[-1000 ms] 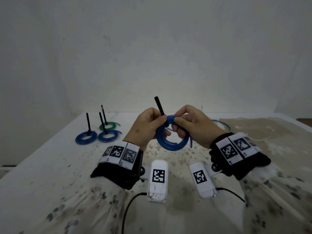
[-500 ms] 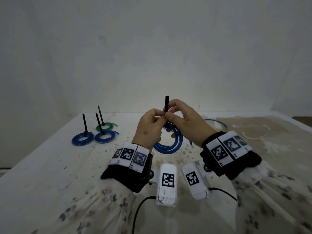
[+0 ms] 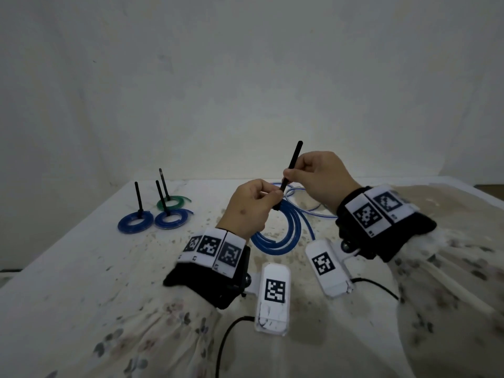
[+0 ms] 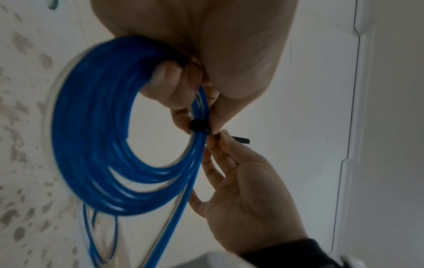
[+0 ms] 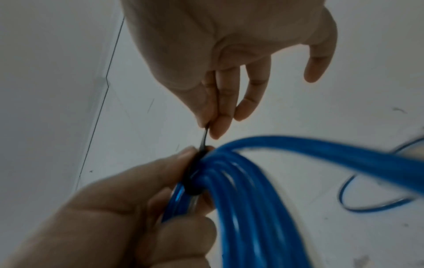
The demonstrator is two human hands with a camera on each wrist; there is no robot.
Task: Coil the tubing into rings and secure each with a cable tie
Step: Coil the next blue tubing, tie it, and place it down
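Note:
A blue tubing coil (image 3: 286, 236) hangs from my left hand (image 3: 272, 196), which grips it where a black cable tie (image 3: 293, 165) wraps the strands. In the left wrist view the tie's loop (image 4: 198, 127) sits tight round the coil (image 4: 91, 127) beside my left hand (image 4: 195, 112). My right hand (image 3: 289, 175) pinches the tie's tail between thumb and forefinger, just above the coil; the tail sticks up past the fingers. In the right wrist view my right hand (image 5: 212, 127) holds the thin tail (image 5: 205, 135) over the coil (image 5: 241, 199) and my left hand (image 5: 190, 163).
Two blue rings (image 3: 135, 222) (image 3: 171, 218) and a green ring (image 3: 171, 202) lie at the table's back left, each with an upright black tie tail. Loose blue tubing (image 3: 308, 211) trails on the stained white table (image 3: 81, 268) behind my hands. A wall stands close behind.
My right hand has taken the tie's tail and drawn it up and to the right. The coil has swung down below my left hand, and both hands have shifted right.

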